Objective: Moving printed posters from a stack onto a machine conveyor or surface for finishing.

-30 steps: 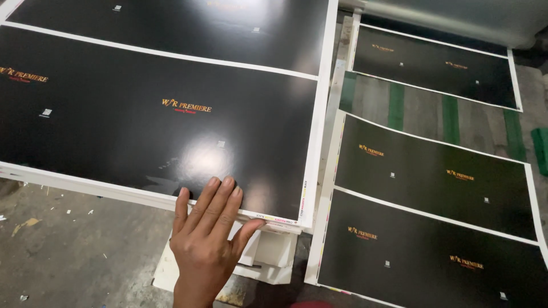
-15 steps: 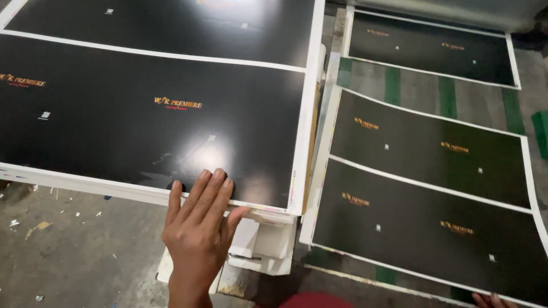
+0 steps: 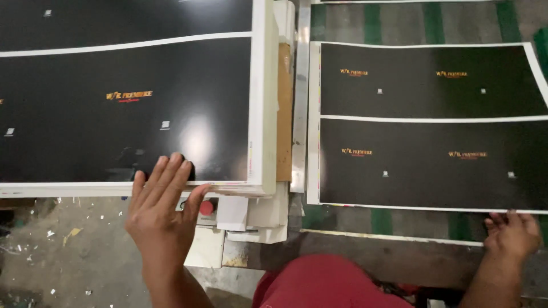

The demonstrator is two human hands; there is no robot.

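Observation:
My left hand lies flat, fingers apart, on the near edge of a stack of glossy black printed sheets with white borders. The fingertips rest on the top sheet near its front right part. My right hand is at the lower right, its fingers curled under the near edge of another black printed sheet that lies flat on a surface with green stripes. My red-clad lap shows at the bottom centre.
A red round button on a small white box sits just under the stack's edge beside my left hand. White paper offcuts pile below the stack's corner. A brown cardboard strip runs between the stack and the right sheet. Scraps litter the grey floor.
The view has swung right and come closer. My left hand stays flat on the stack's front edge. My right hand has come into view at the near edge of the right sheet.

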